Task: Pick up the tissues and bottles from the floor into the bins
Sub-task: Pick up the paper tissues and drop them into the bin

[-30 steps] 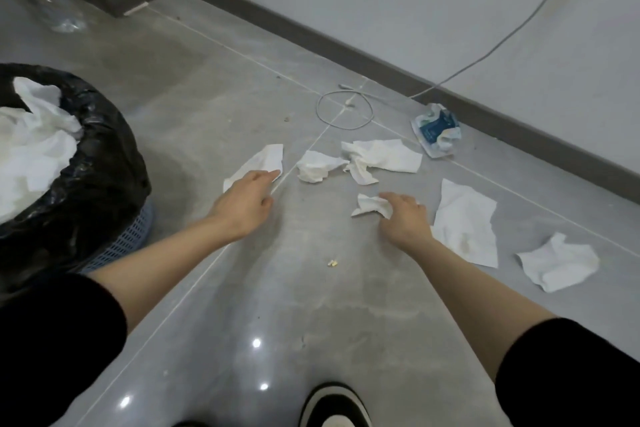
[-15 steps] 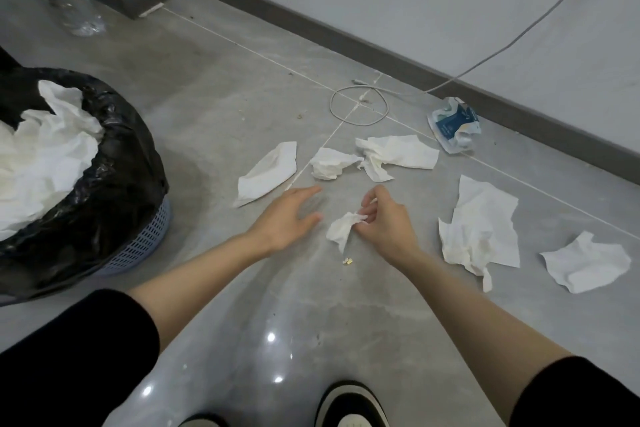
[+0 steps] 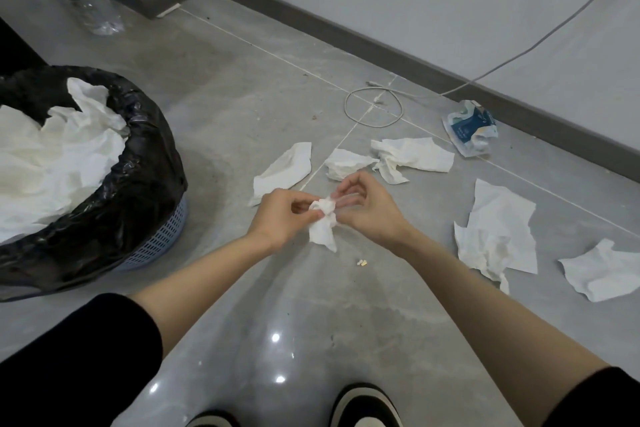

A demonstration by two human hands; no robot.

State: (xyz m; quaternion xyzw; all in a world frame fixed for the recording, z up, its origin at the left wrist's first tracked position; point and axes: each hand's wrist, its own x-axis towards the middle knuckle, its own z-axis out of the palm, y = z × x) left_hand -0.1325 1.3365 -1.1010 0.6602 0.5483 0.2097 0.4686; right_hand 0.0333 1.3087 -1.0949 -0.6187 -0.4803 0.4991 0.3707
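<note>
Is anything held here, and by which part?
The left hand and right hand pinch a small tissue at its bunched top; its tail hangs free.

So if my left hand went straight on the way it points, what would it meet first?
The right hand, most likely. The left hand points at the small tissue both hands pinch, and the right hand is just behind it. Depth is unclear from one view.

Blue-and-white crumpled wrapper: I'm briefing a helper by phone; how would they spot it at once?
Follow the dark grey skirting board along the far wall to where the grey cable coils on the floor. Just right of that coil lies the crumpled blue-and-white plastic wrapper. Unlike the plain white tissues beside it, it is glossy with a blue printed panel.
</note>
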